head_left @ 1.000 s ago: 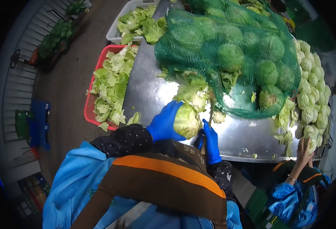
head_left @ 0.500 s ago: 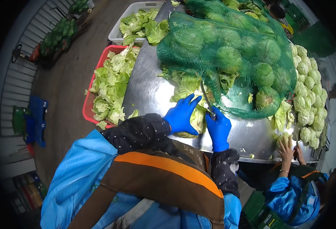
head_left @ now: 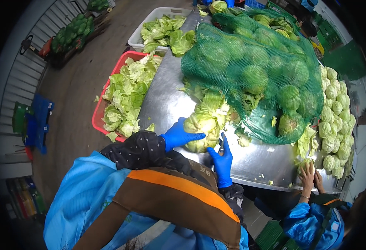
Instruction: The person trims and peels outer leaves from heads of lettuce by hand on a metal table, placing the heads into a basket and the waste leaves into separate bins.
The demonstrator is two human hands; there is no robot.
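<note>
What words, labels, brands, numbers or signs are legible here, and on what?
Brown apron: pale printed marks near its upper edge, too small and blurred to read.
Blue plastic crate at far left: tiny pale marks, unreadable.
Co-worker's blue sleeve: pale patch nearby, no text I can make out.
Nothing else legible.

The left hand (head_left: 183,135) and right hand (head_left: 222,160) are gloved in plain, vivid blue. Between them the cabbage (head_left: 199,126) is pale yellow-green. Behind the left hand, the sleeve (head_left: 135,150) is black with white specks. Left of that hand, one basket (head_left: 98,118) is red; farther off, another tub (head_left: 136,38) is white. Beyond the right hand, the net (head_left: 255,129) is dark green mesh. Below both hands, the apron (head_left: 149,204) is brown, banded orange. The tool (head_left: 221,145) at the right hand looks greyish, though mostly hidden.
</note>
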